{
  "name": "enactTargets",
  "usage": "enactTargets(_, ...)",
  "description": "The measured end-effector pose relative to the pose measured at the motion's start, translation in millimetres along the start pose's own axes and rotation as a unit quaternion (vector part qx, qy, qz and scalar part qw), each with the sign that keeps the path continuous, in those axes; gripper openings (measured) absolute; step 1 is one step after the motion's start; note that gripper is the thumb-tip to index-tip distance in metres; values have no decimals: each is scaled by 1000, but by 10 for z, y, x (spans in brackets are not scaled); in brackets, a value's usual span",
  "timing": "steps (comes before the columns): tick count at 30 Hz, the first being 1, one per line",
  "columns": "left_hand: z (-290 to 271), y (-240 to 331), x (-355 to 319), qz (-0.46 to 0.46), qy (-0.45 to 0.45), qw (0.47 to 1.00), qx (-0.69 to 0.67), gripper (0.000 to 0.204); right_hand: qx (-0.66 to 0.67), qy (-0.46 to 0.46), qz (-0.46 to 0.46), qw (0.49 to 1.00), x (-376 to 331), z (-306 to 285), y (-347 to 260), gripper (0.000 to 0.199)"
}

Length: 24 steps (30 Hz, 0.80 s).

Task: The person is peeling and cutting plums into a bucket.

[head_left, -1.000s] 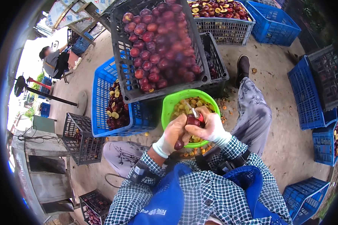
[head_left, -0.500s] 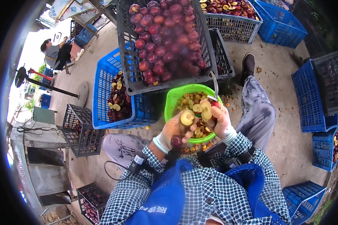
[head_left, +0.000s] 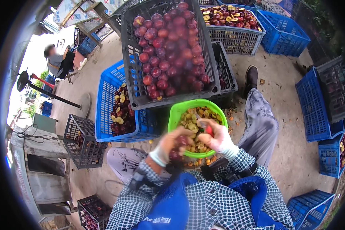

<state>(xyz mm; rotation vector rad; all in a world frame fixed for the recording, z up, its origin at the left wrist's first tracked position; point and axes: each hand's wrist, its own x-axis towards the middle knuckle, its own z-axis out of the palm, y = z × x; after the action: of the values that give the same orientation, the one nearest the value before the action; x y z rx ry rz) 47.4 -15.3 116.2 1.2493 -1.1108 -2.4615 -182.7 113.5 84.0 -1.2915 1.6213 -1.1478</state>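
My left hand [head_left: 168, 145], smeared by motion, is closed around dark red plums [head_left: 175, 155] at the left rim of a bright green bowl [head_left: 171, 117]. My right hand [head_left: 219, 137] is over the bowl's right side, its fingers wrapped round the red handle of a pitting knife [head_left: 209, 131]. The knife's blade is blurred and hard to make out. Inside the bowl lie many yellowish plum pits and scraps [head_left: 188, 119]. Just beyond the bowl, a black crate [head_left: 151, 102] full of whole plums [head_left: 163, 61] stands tilted toward me.
A blue crate [head_left: 103, 115] with cut plums sits left of the black one. Behind stand a grey crate [head_left: 234, 38] of halved plums and a blue crate [head_left: 281, 36]. More crates [head_left: 314, 103] line the right. A person [head_left: 59, 63] sits far left near a fan [head_left: 23, 80].
The pale plum halves held in both hands are gone from view. My left hand has drawn back left, and the right hand's knife has turned down toward the bowl. The view has tilted slightly.
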Motion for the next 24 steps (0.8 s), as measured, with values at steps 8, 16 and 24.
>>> enactTargets(8,-1771,1677,-578,422,437,622,494,61,-6,418,-55,907,674,-445,-234,29)
enactTargets(16,-848,2693,721,516,373,475,607,47,-186,440,-55,877,1439,-692,-395,42)
enactTargets(24,-330,4770,2173,504,435,241,706,77,-201,444,-39,872,2068,-526,-301,36)
